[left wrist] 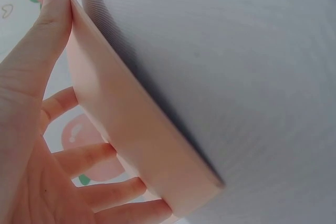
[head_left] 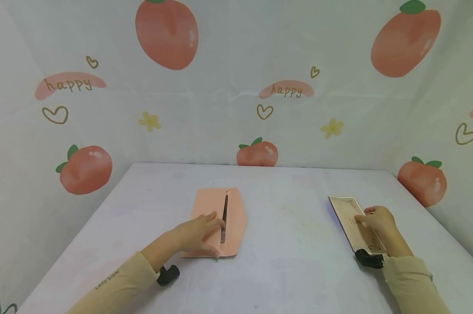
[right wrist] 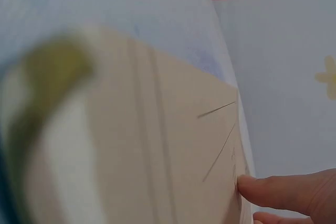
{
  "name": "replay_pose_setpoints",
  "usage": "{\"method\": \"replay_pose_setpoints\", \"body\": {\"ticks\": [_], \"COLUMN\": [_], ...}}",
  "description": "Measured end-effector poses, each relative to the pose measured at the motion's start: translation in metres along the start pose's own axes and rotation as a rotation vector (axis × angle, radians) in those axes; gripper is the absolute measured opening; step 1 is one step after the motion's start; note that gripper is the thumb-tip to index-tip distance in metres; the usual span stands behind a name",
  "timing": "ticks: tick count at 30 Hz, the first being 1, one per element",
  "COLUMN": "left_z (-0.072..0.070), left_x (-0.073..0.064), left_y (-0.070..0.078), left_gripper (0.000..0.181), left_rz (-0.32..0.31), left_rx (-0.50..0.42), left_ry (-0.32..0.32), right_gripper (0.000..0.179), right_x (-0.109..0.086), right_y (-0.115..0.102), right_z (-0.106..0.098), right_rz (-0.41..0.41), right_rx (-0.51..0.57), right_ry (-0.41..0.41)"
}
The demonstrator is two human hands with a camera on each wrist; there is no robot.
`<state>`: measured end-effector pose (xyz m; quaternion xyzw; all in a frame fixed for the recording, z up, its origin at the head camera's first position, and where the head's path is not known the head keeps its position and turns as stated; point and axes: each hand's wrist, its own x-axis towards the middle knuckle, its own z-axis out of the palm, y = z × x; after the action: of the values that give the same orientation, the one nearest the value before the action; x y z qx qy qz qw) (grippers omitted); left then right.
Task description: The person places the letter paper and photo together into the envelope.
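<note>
In the head view, a peach-pink envelope (head_left: 236, 209) lies left of the table's middle, its pointed flap spread to the right and a narrow dark slit at its mouth. My left hand (head_left: 199, 231) rests on it with fingers spread. The left wrist view shows the thumb (left wrist: 55, 3) at the envelope's edge and the other fingertips touching its face (left wrist: 121, 108). At the right, my right hand (head_left: 379, 222) pinches a beige card (head_left: 348, 216) by its right long edge, thumb on the face. Dark line ornaments mark the card, and its left side tilts toward the far left.
A white cloth covers the table (head_left: 287, 270). Behind it hangs a white backdrop (head_left: 221, 109) printed with peaches, hearts and flowers. Black wrist cameras (head_left: 168, 275) show beside both sleeves; a blurred dark and yellowish shape fills the left of the right wrist view.
</note>
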<state>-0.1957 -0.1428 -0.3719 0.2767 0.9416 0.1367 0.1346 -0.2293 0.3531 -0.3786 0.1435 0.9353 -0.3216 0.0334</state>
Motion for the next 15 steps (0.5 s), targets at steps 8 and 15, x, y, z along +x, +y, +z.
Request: {"method": "replay_pose_setpoints", "body": {"ticks": [8,15], "left_z": [0.0,0.0], "left_x": [-0.0003,-0.0001], "left_y": [0.0003,0.0001], "left_gripper": [0.068,0.068], "left_rz": [-0.002,0.0], "left_rx": [-0.011,-0.015], "left_ry": [0.001,0.003], "right_gripper": [0.062,0.06], "right_x": [0.0035,0.0027], "right_y": [0.0027,0.0017], "right_z": [-0.0002,-0.0003], "right_rz": [0.026,0.046], "right_rx": [-0.009,-0.011], "right_ry": [0.003,0.001]}}
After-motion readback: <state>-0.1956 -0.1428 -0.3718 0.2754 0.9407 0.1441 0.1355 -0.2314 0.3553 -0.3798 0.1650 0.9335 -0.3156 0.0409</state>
